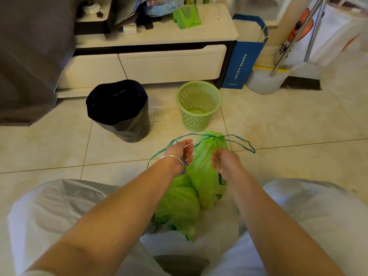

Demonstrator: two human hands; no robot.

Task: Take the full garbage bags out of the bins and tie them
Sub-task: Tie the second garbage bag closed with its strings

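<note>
Lying on the floor [278,126] between the person's knees, the green garbage bag [205,176] is out of the green basket [199,105], its neck cinched. The left hand [182,156] pinches the drawstring [242,145]; the right hand [225,162] hangs loose beside the bag. Knotting seems left, and the black bin [119,110] looks still lined.

Thin plastic bag [205,176], glossy tiles [288,126]

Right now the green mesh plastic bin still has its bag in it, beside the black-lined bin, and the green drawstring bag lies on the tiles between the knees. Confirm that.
Wrong on one point: the head view shows the green mesh plastic bin empty, no bag inside. It does stand beside the black-lined bin, and the green drawstring bag lies on the tiles between the knees.
</note>
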